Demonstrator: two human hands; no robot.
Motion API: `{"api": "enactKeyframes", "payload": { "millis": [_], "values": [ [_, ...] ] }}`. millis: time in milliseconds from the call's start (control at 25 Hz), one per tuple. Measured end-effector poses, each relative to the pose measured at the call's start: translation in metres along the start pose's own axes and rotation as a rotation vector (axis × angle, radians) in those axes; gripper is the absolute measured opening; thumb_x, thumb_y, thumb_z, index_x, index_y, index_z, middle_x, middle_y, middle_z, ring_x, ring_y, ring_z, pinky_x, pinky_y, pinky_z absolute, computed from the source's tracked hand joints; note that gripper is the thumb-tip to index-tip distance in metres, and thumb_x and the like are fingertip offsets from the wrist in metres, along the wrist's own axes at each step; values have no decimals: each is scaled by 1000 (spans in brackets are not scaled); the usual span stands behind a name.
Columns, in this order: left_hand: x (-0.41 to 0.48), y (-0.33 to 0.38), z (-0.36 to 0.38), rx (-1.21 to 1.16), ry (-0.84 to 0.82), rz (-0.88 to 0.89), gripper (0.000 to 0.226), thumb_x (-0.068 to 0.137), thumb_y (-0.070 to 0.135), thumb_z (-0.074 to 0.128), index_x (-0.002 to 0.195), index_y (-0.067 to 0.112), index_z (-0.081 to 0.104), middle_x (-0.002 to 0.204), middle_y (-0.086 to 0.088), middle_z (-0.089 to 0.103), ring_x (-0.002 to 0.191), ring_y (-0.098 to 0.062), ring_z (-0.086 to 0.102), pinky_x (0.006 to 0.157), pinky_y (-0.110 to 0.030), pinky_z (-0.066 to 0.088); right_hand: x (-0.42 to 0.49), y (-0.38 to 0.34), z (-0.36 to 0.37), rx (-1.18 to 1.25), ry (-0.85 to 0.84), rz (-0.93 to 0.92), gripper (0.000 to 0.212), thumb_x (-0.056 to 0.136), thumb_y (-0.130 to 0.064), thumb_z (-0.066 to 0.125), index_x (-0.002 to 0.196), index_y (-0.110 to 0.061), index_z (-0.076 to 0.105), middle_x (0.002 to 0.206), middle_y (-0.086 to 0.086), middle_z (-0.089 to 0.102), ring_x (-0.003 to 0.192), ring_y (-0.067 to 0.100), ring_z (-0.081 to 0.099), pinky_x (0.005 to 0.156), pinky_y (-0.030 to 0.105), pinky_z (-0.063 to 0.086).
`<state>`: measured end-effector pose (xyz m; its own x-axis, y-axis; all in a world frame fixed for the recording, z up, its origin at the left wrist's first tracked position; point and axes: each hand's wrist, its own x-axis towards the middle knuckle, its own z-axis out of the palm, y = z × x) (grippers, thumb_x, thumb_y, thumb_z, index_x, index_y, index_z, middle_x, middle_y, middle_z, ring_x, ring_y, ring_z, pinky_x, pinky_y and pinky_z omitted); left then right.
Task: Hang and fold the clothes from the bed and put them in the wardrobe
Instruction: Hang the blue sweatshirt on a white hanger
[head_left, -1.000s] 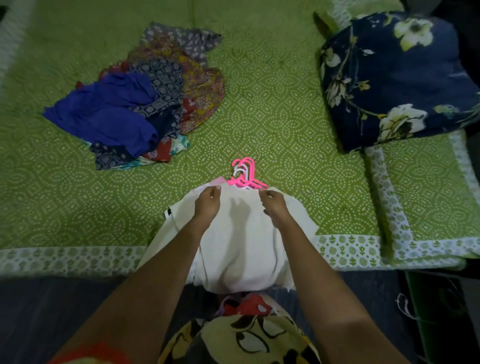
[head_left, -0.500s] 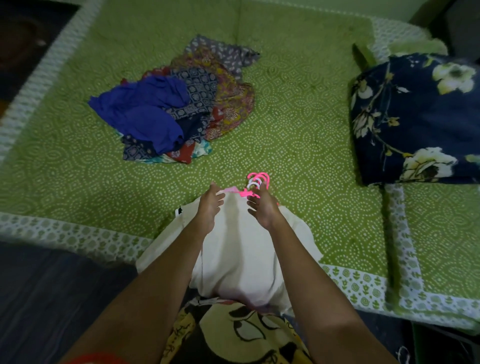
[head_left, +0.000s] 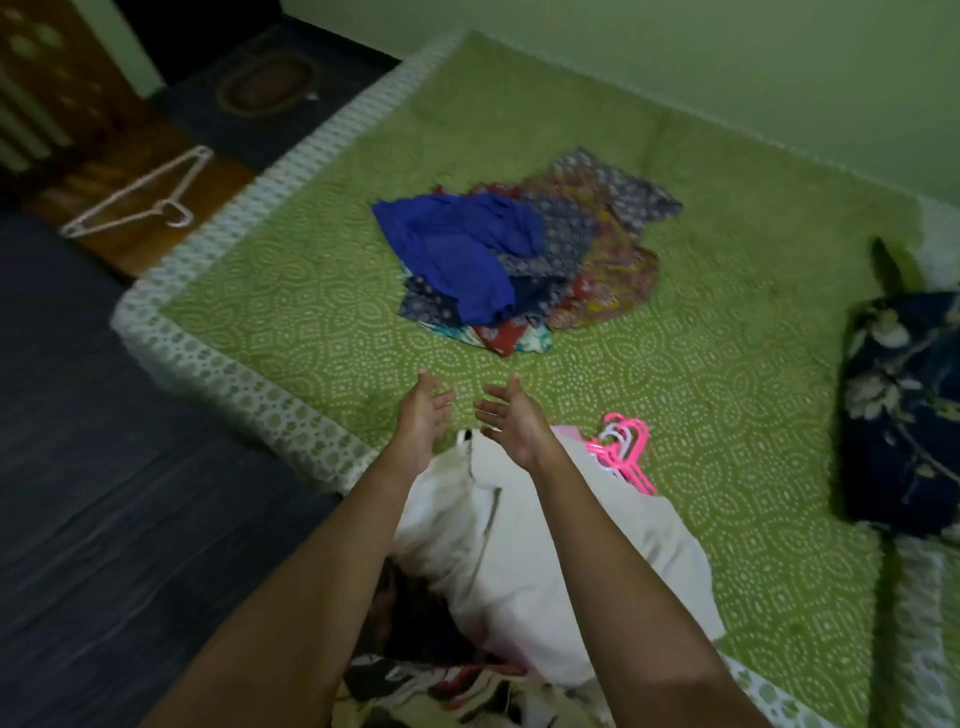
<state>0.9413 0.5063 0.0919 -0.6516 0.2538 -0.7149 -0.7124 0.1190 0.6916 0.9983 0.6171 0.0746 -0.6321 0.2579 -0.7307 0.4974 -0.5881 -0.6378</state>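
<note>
Head view shows your left hand (head_left: 423, 410) and right hand (head_left: 511, 415) spread, holding nothing, over the bed (head_left: 727, 389); the clothes pile (head_left: 514, 260) lies ahead, the cream garment (head_left: 545, 545) beneath your wrists; reach carelessly and your forearms may drag that garment and the pink hangers (head_left: 623, 447) floorward.

Person's body. Left forearm (head_left: 322, 561) and right forearm (head_left: 618, 561), bare along their visible length, flank the worn garment (head_left: 447, 691), a cartoon-style print in cream, black and red.

Right edge cuts off floral pillow (head_left: 904, 415), pink hangers (head_left: 626, 448) partly under white garment (head_left: 545, 561), clothes pile (head_left: 519, 260) blurred
</note>
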Motion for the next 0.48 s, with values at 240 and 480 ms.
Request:
{"api": "enactKeyframes", "payload": {
  "millis": [240, 480],
  "values": [
    [4, 88, -177, -170, 168, 190, 53, 101, 42, 21, 135, 8, 42, 135, -16, 51, 125, -28, 46, 104, -36, 30, 26, -4, 208, -149, -190, -66, 60, 100, -47, 18, 132, -4, 46, 133, 20, 51, 122, 31, 48, 99, 40, 36],
    [0, 174, -376, -294, 369, 353, 51, 101, 43, 27, 133, 8, 46, 130, -15, 55, 119, -29, 51, 98, -35, 35, 40, 2, 425, -235, -378, -147, 57, 101, -46, 19, 130, -5, 47, 134, 19, 50, 119, 28, 50, 92, 37, 38]
  ]
}}
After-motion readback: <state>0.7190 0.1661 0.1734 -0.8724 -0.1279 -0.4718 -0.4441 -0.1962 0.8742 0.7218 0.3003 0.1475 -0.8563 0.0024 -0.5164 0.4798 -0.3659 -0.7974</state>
